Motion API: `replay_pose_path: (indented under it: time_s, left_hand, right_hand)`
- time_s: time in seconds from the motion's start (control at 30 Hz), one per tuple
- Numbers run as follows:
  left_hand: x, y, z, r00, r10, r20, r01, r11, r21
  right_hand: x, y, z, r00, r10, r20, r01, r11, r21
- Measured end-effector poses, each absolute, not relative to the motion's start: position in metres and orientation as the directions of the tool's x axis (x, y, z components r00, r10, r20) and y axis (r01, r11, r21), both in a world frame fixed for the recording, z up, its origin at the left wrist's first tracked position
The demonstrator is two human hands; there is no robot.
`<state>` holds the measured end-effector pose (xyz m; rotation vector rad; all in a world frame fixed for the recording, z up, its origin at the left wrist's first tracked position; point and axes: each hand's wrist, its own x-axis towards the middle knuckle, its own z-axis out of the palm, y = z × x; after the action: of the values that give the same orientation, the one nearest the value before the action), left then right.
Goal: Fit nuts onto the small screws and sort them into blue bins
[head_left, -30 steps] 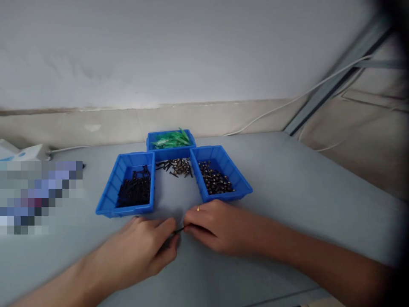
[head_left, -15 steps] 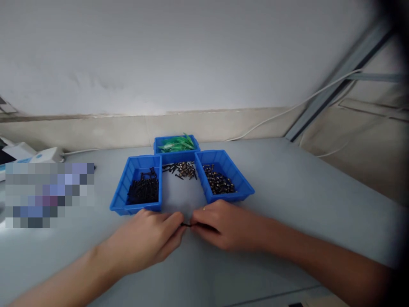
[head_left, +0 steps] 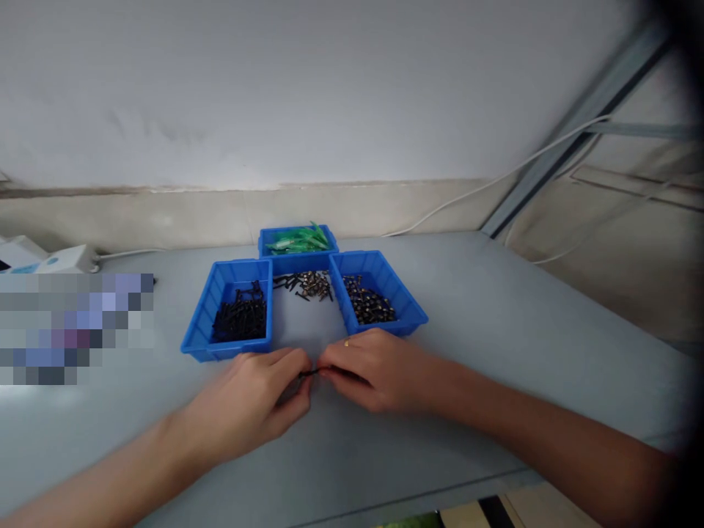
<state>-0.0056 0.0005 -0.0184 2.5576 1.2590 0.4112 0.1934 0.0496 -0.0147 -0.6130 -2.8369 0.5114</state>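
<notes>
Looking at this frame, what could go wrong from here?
The thin dark piece is pinched between the left hand and the right hand, so it might slip. The right hand looks close to the right blue bin and could nudge it. A dropped piece might get lost among the loose pieces beside that bin.

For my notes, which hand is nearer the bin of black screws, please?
Left: the left hand is just in front of the bin; the right hand is farther right.
</notes>
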Motion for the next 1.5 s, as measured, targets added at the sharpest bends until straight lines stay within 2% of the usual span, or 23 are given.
replay_pose_path:
  time_s: [0.17,0.33,0.4,0.53,0.73,0.83,0.93,1.1,1.23,1.5]
  left_hand:
    - [-0.004,-0.001,-0.014,0.575,0.75,0.327,0.638,-0.661,0.394]
    - [-0.005,0.001,-0.013,0.559,0.745,0.365,0.627,-0.668,0.401]
    - [-0.008,0.0,-0.015,0.569,0.73,0.379,0.634,-0.683,0.363]
    - [-0.012,0.0,-0.02,0.591,0.68,0.433,0.667,-0.714,0.211]
    - [-0.013,0.001,-0.018,0.624,0.651,0.432,0.647,-0.74,0.181]
    - [-0.011,0.002,-0.016,0.628,0.657,0.418,0.652,-0.737,0.179]
    - [-0.008,0.002,-0.015,0.614,0.713,0.339,0.705,-0.688,0.17]
    - [-0.004,0.001,-0.012,0.643,0.731,0.228,0.728,-0.676,0.115]
    - [-0.001,0.0,-0.01,0.661,0.719,0.215,0.727,-0.685,0.055]
    - [0.0,0.0,-0.013,0.698,0.677,0.231,0.695,-0.719,0.008]
  right_hand:
    - [0.192,0.047,-0.012,-0.873,0.483,0.07,0.391,0.778,-0.491]
    - [0.193,0.049,-0.009,-0.87,0.491,0.048,0.337,0.662,-0.669]
    - [0.193,0.051,-0.01,-0.869,0.492,0.05,0.319,0.635,-0.704]
    - [0.194,0.054,-0.01,-0.862,0.505,0.03,0.329,0.604,-0.726]
    - [0.194,0.055,-0.009,-0.865,0.501,0.02,0.334,0.606,-0.722]
    - [0.194,0.054,-0.009,-0.865,0.5,0.039,0.342,0.646,-0.683]
    - [0.194,0.053,-0.01,-0.864,0.498,0.067,0.352,0.695,-0.627]
    - [0.193,0.05,-0.009,-0.874,0.485,0.04,0.363,0.703,-0.611]
    - [0.192,0.051,-0.012,-0.876,0.478,0.064,0.383,0.769,-0.512]
    - [0.194,0.049,-0.014,-0.878,0.471,0.087,0.384,0.8,-0.462]
